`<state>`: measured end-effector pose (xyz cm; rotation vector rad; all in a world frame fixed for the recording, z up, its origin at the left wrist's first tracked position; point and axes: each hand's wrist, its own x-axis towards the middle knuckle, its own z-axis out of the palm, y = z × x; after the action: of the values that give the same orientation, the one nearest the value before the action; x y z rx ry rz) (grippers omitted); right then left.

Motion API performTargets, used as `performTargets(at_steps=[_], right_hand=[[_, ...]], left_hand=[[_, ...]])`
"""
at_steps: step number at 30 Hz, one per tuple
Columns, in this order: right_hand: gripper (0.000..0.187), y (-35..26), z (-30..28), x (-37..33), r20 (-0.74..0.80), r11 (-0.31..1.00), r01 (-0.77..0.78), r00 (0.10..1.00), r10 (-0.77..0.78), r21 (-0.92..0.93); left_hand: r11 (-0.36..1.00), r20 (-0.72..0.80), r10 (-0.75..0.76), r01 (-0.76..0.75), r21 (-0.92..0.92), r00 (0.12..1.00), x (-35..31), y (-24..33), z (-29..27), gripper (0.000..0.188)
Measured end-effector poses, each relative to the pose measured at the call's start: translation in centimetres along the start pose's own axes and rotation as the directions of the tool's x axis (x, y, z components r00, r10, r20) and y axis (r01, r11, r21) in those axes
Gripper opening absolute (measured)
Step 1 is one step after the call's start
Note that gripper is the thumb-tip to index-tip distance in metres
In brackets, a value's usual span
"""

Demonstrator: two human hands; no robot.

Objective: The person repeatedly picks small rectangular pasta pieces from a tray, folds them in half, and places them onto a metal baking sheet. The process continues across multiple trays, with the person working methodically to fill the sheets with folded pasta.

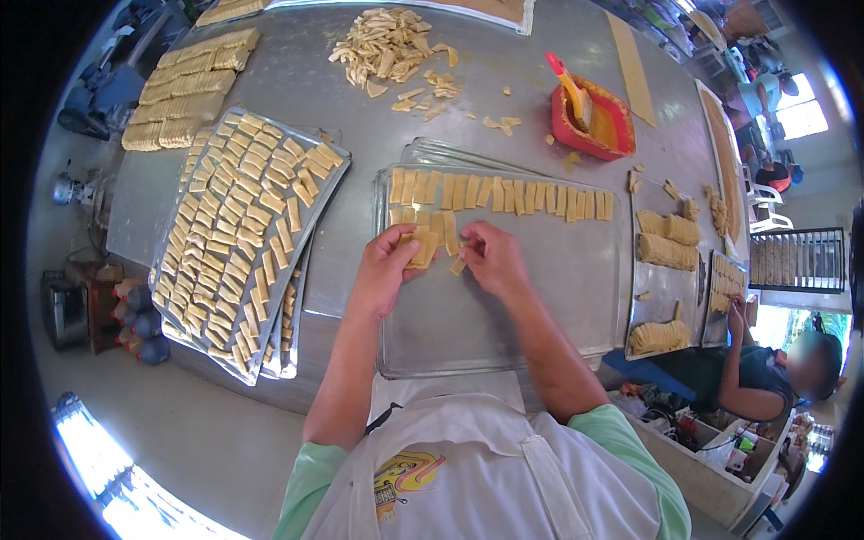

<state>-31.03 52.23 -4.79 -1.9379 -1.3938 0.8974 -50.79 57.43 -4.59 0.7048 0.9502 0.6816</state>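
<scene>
Holding soft, light dough strips [421, 247] over the baking tray [540, 306], left hand [385, 270] fingers clamp a small stack, right hand [493, 259] fingers pinch one strip's end.

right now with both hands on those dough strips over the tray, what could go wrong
The left hand holds a small stack of dough strips, so one could slip and knock the row already laid on the tray. The full tray at left overhangs the table edge and might tip if bumped.
</scene>
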Motion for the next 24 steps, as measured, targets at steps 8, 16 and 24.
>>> performTargets(at_steps=[8, 16, 24], right_hand=[[0.024, 1.1, -0.1, 1.3, -0.137, 0.991, 0.044, 0.989, -0.061, -0.129], [0.023, -0.6, -0.7, 0.3, -0.014, 0.984, 0.046, 0.999, -0.044, 0.174], [0.016, 1.8, -2.6, -0.9, -0.002, 0.995, 0.033, 0.999, -0.033, 0.094]], left_hand=[[0.999, -0.001, -0.019, 0.019, 0.045, 1.000, -0.6, -0.1, -1.1, 0.033], [0.996, 0.011, -0.013, 0.012, 0.092, 1.000, -0.3, -0.9, 1.0, 0.031], [0.954, 0.095, 0.022, -0.049, 0.297, 0.995, 0.3, -2.5, 3.9, 0.028]])
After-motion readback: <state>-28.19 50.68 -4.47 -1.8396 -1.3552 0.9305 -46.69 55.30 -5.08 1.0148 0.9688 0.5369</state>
